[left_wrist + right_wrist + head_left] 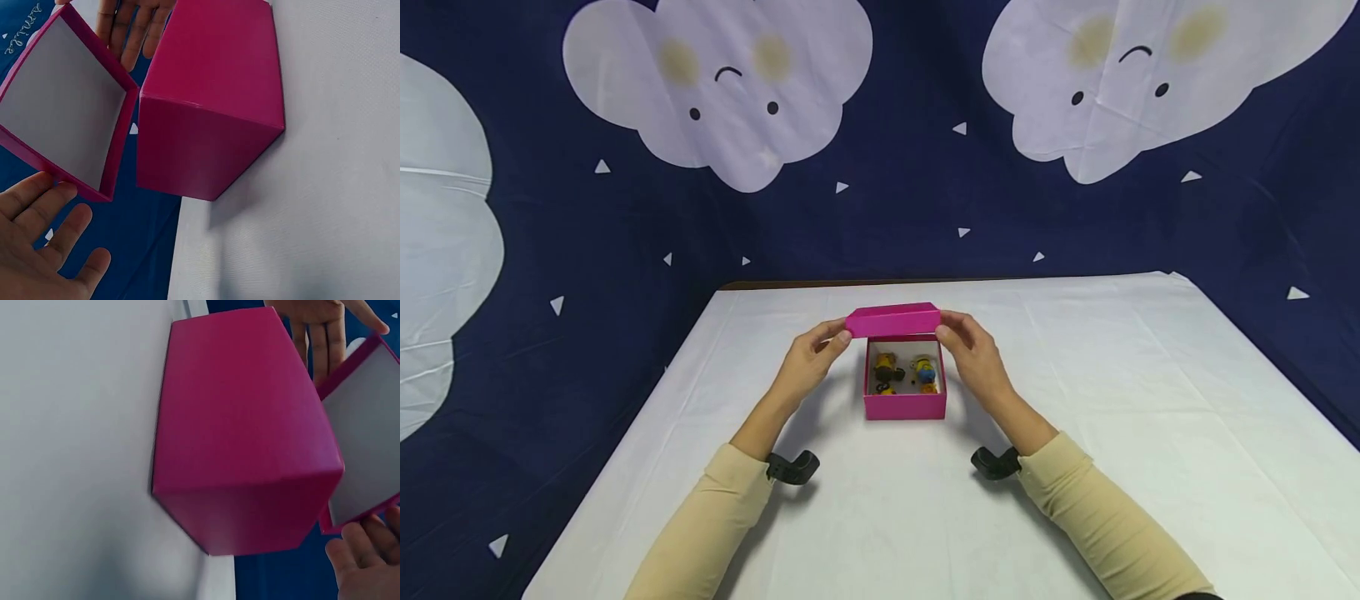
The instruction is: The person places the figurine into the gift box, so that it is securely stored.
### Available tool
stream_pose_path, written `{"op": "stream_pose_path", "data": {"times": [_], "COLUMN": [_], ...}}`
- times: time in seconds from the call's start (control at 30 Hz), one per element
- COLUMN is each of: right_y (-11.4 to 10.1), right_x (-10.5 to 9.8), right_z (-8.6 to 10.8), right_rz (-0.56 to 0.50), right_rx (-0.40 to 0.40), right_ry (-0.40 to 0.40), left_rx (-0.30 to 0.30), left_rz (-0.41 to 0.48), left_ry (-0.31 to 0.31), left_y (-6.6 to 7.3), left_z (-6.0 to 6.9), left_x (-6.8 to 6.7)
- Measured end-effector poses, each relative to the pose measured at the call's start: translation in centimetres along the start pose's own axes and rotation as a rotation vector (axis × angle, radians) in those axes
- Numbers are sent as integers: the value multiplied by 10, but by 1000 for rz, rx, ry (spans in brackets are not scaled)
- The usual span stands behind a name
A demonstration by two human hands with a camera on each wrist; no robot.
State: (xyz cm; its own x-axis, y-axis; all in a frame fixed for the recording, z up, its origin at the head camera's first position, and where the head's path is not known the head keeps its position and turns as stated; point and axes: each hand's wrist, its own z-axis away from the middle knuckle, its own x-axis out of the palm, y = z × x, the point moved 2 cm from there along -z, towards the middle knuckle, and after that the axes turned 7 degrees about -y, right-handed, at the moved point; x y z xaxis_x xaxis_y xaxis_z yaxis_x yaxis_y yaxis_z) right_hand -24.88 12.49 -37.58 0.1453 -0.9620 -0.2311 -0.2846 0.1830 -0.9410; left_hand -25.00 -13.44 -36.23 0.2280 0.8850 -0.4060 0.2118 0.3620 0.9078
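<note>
My left hand and right hand hold a pink box lid between them by its two ends. It is tilted and raised above the back of an open pink box. In the left wrist view the pale inside of the lid shows, apart from the box. Inside the box stand or lie several small yellow figures, among them a dark-bodied figure at left and a blue-clad figure at right. The front wall partly hides the nearer figures.
The box rests on a table with a white cloth. Behind the table hangs a dark blue curtain with white clouds and small triangles. A black strap-on device sits at the left wrist, another device at the right.
</note>
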Motion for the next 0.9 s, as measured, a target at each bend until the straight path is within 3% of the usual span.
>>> {"op": "stream_pose_path", "data": {"times": [0.37,0.5,0.67,0.9], "right_y": [10,14,18,22], "right_x": [-19,-22,-24,-25], "right_z": [12,15,20,26], "right_rz": [56,88,131,199], "right_rx": [-83,-105,-75,-7], "right_ry": [-243,-272,-302,-321], "left_rx": [76,51,-2,0], "left_rz": [-21,-12,-7,-38], "left_ry": [-117,-174,-226,-262], "left_y": [-8,-7,-15,-24], "left_z": [4,10,13,16], "left_x": [1,1,3,5]}}
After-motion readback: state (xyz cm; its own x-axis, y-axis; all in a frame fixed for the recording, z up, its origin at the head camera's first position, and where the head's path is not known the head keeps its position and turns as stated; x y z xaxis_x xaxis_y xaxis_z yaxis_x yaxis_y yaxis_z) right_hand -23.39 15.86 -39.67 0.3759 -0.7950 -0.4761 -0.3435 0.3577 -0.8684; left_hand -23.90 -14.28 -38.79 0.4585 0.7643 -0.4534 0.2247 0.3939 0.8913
